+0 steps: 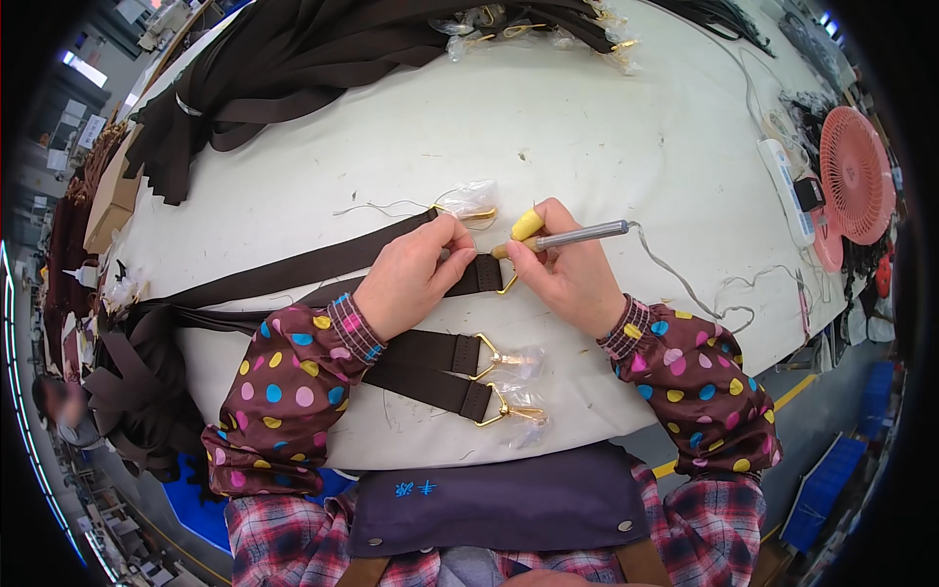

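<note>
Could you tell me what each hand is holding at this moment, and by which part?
The left hand pinches the end of a brown strap beside its gold ring. The right hand grips a corded pen-like tool near its yellow tip.

A white table (587, 127) carries the work. Near the middle lie brown straps (293, 269) with gold buckles (487, 354), some in clear wrap (523, 386). A heap of dark straps (293, 59) lies far left. At the right edge are a white power strip (787, 186) and a pink fan (856, 171).
</note>
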The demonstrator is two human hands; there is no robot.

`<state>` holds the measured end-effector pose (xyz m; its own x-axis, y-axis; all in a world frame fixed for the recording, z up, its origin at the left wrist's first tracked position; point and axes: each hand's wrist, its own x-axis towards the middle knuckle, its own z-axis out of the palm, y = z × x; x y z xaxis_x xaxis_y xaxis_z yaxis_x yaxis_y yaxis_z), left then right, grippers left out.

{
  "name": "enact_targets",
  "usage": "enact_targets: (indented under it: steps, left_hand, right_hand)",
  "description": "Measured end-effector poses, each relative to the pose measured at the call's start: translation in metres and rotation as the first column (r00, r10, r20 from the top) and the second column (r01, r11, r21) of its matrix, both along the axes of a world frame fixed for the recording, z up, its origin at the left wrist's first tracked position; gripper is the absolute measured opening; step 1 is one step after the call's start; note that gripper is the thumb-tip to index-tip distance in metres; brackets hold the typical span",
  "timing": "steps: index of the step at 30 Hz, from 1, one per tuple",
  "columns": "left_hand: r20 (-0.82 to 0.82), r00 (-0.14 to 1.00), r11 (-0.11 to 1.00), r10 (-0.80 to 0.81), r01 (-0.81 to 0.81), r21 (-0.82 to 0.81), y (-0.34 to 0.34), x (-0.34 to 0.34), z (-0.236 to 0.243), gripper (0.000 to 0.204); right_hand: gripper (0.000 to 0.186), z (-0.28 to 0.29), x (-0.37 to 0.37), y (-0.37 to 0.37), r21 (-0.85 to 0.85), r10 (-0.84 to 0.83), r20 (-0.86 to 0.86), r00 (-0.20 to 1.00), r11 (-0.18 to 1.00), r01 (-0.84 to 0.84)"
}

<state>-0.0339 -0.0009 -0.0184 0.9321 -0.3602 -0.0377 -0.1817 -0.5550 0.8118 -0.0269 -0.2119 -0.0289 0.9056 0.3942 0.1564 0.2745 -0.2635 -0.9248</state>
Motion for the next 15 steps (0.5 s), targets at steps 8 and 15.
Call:
enact_targets:
  steps: [8, 15]
  left_hand:
    - [-0.068, 0.998, 1.0, 0.012, -0.012, 0.003, 0.0, -0.0006, 0.0045, 0.012]
    - [-0.085, 0.996, 1.0, 0.015, -0.013, 0.017, -0.0006, -0.0007, 0.0065, 0.013]
  right_hand:
    - [0.016, 0.0005, 0.0, -0.0009, 0.0, 0.031, -0.037, 0.999, 1.0, -0.031]
    - [0.021, -0.0055, 0.0011, 0.0015, 0.043, -0.001, 0.018, 1.0, 0.999, 0.0]
